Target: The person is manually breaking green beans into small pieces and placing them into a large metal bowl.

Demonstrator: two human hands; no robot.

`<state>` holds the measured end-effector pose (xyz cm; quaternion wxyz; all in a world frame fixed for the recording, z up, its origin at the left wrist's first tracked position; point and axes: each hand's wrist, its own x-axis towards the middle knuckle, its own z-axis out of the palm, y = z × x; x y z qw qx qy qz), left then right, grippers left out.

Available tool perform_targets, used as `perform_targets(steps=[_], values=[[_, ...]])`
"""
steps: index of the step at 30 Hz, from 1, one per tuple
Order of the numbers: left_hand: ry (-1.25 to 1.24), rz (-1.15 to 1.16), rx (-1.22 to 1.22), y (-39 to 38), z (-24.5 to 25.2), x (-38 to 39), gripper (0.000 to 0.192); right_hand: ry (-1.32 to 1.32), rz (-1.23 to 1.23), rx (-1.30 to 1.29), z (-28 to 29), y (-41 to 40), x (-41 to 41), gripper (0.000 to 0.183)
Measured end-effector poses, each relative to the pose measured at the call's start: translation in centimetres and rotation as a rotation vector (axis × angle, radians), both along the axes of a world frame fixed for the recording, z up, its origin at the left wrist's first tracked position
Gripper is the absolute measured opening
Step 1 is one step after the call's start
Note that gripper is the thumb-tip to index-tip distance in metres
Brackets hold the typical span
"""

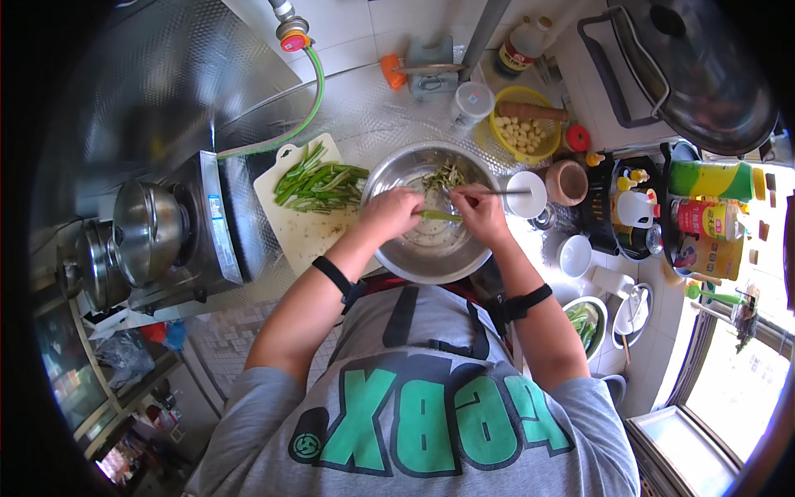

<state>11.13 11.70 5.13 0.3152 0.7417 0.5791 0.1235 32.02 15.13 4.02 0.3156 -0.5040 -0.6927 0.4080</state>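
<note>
A wide stainless steel bowl [385, 248] lies before me, and both of my hands are over it. My left hand [394, 211] pinches one end of a long green pepper piece [440, 215]. The other end reaches the fingers of my right hand [484, 214], which grips a thin metal utensil, likely a spoon [512, 191], its handle pointing right. Pepper scraps [448, 176] and pale seeds lie inside the bowl. Left of it, a cream cutting board [295, 239] bears a pile of cut green pepper strips [323, 180].
A gas stove [217, 217] with a lidded steel pot [146, 233] stands left. A yellow basket [528, 155] of garlic cloves, a white bowl [526, 208] and a wooden mortar [566, 182] sit right. Farther right are bottles in a black rack [599, 211] and a bowl of green peppers [584, 326].
</note>
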Motion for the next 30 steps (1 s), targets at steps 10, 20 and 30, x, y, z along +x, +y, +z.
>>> perform_targets(steps=[10, 20, 30], values=[[-0.302, -0.056, 0.088, 0.3, 5.4, -2.6, 0.016, 0.446, 0.254, -0.517, 5.1, -0.9, -0.5, 0.028], [-0.161, 0.031, 0.434, -0.4, 8.2, -1.1, 0.016, 0.611, 0.118, -0.75, 5.2, -1.2, -1.3, 0.019], [-0.198, 0.159, 0.486, -1.0, 7.1, 1.2, 0.018, 0.658, 0.005, -0.719, 5.9, -1.1, -2.0, 0.02]])
